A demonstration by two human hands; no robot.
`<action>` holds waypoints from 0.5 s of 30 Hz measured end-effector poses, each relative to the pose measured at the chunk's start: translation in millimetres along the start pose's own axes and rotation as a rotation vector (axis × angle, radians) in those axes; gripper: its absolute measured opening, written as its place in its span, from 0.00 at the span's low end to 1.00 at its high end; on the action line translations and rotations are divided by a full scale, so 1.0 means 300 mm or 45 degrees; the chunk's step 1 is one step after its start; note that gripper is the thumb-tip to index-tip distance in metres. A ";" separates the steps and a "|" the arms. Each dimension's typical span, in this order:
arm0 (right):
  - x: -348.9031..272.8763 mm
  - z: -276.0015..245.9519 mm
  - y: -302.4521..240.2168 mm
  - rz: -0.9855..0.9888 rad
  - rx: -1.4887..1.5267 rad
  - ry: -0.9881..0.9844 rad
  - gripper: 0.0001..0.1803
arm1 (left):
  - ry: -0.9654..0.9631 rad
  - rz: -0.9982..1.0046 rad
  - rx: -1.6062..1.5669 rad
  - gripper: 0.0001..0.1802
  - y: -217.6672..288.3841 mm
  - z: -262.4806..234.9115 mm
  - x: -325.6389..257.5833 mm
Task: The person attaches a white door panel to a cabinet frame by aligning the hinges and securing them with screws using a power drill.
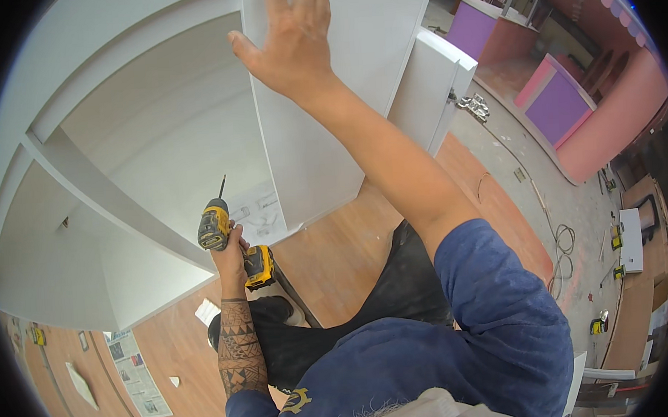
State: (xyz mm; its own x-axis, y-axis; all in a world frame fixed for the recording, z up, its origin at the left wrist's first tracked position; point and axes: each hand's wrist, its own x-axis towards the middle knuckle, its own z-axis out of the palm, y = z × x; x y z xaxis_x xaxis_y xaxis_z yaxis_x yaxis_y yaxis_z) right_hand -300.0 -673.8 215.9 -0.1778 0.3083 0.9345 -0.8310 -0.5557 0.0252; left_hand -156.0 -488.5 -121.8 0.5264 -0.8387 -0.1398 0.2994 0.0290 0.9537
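My left hand [231, 258] grips a yellow and black cordless drill [218, 228] with its bit pointing up toward the inside of a white cabinet [106, 190]. My right hand [287, 41] is raised high, fingers spread, resting flat on the white cabinet door [323, 141], which stands open. A second white door panel [433, 82] stands further right. Small hardware parts [255, 216] lie on the cabinet floor near the drill bit.
Wooden floor [337, 261] lies below me. Newspaper sheets [135, 370] lie at lower left. Pink and purple counters [563, 106] stand at upper right. Cables [559, 249] and yellow tools [615, 243] are scattered on the concrete at right.
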 end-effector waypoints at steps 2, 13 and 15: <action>-0.022 -0.017 0.033 0.017 0.159 -0.354 0.26 | 0.016 0.031 0.008 0.16 0.011 0.010 0.006; -0.003 -0.065 0.097 0.104 0.422 -0.658 0.35 | 0.111 0.127 0.136 0.13 0.093 0.157 0.160; 0.019 -0.144 0.148 0.041 0.496 -0.641 0.32 | 0.143 0.094 0.158 0.10 0.146 0.190 0.157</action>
State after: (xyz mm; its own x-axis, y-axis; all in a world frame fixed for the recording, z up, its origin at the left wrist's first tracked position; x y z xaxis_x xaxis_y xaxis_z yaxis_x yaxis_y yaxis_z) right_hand -360.6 -663.3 207.2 0.1490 -0.0614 0.9869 -0.5601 -0.8278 0.0331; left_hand -163.5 -557.7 -71.5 0.6307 -0.7707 -0.0906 0.1601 0.0150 0.9870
